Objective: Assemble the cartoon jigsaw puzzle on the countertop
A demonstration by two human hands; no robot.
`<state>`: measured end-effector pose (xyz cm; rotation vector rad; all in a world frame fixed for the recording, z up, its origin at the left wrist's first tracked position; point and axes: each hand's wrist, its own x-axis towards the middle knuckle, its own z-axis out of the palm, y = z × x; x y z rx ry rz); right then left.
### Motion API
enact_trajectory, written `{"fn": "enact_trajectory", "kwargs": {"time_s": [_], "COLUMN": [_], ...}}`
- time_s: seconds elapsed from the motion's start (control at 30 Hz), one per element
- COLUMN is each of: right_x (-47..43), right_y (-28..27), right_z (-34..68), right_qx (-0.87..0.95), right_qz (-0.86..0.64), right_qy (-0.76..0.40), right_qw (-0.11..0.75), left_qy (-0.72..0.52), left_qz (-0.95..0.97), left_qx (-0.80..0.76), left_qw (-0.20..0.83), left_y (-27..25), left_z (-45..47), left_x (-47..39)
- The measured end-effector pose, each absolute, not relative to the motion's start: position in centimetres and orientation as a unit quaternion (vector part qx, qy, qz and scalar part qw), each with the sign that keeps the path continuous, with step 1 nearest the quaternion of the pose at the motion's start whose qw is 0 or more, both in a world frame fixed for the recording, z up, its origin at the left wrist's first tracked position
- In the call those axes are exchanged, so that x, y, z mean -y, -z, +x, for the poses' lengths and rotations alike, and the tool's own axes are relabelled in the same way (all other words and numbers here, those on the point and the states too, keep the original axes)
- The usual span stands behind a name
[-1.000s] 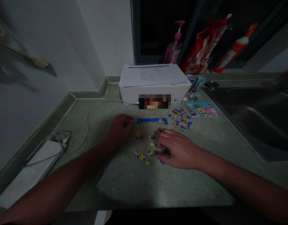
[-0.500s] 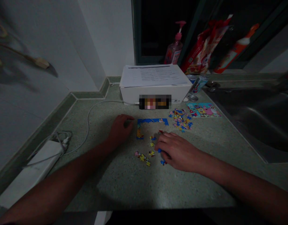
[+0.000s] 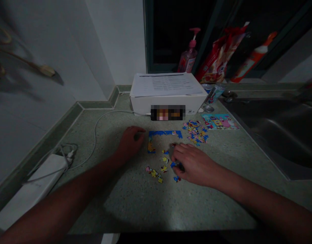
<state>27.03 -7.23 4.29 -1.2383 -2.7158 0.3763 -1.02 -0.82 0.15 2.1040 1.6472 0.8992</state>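
Note:
On the counter [image 3: 135, 200], a partly joined jigsaw puzzle frame [image 3: 161, 133] has a blue top edge and a left edge with yellow. My left hand [image 3: 130, 144] rests just left of it, thumb and forefinger apart, holding nothing. Right of centre, my right hand [image 3: 193, 164] hovers low over loose pieces with curved fingers and thumb parted. A blue puzzle piece [image 3: 173, 164] shows at the gap between thumb and fingers; its far side is hidden. Another blue piece [image 3: 176, 178] lies below the thumb. Several yellow pieces [image 3: 154, 173] are scattered to the left of that hand.
A pile of loose puzzle pieces [image 3: 195, 131] lies beyond my right hand, beside a picture card [image 3: 220, 121]. Behind stands a white box [image 3: 140, 104] topped with paper. A sink [image 3: 277, 135] is at the right, a white power strip [image 3: 31, 189] with a cable at the left.
My right hand has shifted slightly right, showing more of the blue piece by its fingertips. My left hand stays put. The whole view has tipped up a little.

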Motion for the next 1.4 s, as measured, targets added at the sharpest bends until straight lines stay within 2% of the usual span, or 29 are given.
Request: {"fn": "enact_trajectory", "kwargs": {"time_s": [0.4, 0.7, 1.4], "right_x": [7.1, 4.6, 2.3], "right_y": [-4.3, -5.6, -4.6], "right_z": [27.0, 26.2, 22.0], "right_qx": [0.903, 0.904, 0.912], "right_qz": [-0.406, -0.405, -0.397], "right_qy": [-0.116, -0.084, -0.075], "right_qw": [0.082, 0.106, 0.068], "left_qy": [-0.317, -0.285, -0.251], "left_qz": [0.737, 0.788, 0.813], "left_qx": [-0.574, -0.531, -0.505], "left_qw": [0.166, 0.125, 0.148], "left_y": [-0.4, 0.4, -0.1], "left_z": [-0.9, -0.6, -0.4], "left_x": [0.9, 1.0, 1.7]}}
